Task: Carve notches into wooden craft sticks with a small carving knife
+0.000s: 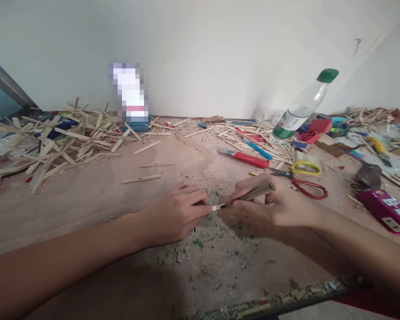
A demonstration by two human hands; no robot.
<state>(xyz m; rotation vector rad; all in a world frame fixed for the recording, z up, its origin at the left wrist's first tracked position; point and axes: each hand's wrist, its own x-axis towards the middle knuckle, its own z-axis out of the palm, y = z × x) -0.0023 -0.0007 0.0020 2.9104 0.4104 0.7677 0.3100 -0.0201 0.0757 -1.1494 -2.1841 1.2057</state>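
On the wooden table, my left hand (182, 213) is closed on a pale wooden craft stick (216, 207), pressing it near the tabletop. Only the stick's right end sticks out past my fingertips, with a dark mark on it. My right hand (280, 206) pinches a tool with a thick round wooden handle (257, 191), slanting down to the left. Its tip meets or hovers just over the stick's dark spot; the blade is mostly hidden by my fingers, so its exact kind is unclear. Two loose craft sticks (141, 179) lie beyond my left hand.
A red utility knife (251, 160), a blue cutter (258, 149) and scissors (309, 189) lie beyond my right hand. Behind them leans a green-capped bottle (295, 115). Stick piles (70, 138) cover the left. A blurred phone (131, 91) stands by the wall; a purple power strip (386, 211) is right.
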